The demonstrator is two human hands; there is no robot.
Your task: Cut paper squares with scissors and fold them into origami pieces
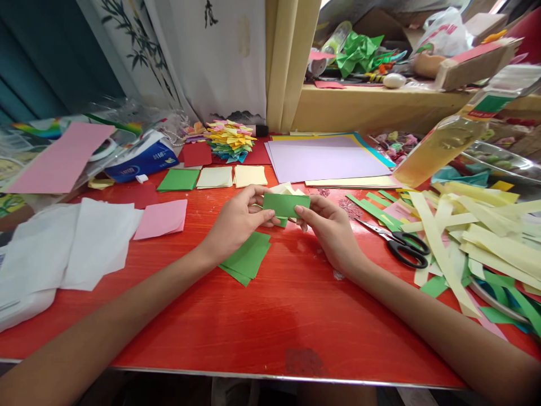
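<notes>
A green rectangle of paper [286, 205], seemingly folded, is held up between my two hands over the red table. My left hand [243, 214] pinches its left end, thumb in front and fingers behind. At the opposite end, my right hand [327, 223] grips it the same way. Behind the held paper, pale yellow paper pieces [284, 189] show in part; the rest of them is hidden. Several square green sheets [249, 256] lie in a loose stack on the table below my left hand.
Black-handled scissors [401, 242] and a heap of paper strips [473, 225] lie at right, near a tilted bottle [448, 135]. Small green [180, 179] and cream stacks [215, 176], lilac sheets [325, 160] and a colourful folded-paper pile [230, 141] stand behind. White tissues [97, 242] and pink paper [163, 219] lie left.
</notes>
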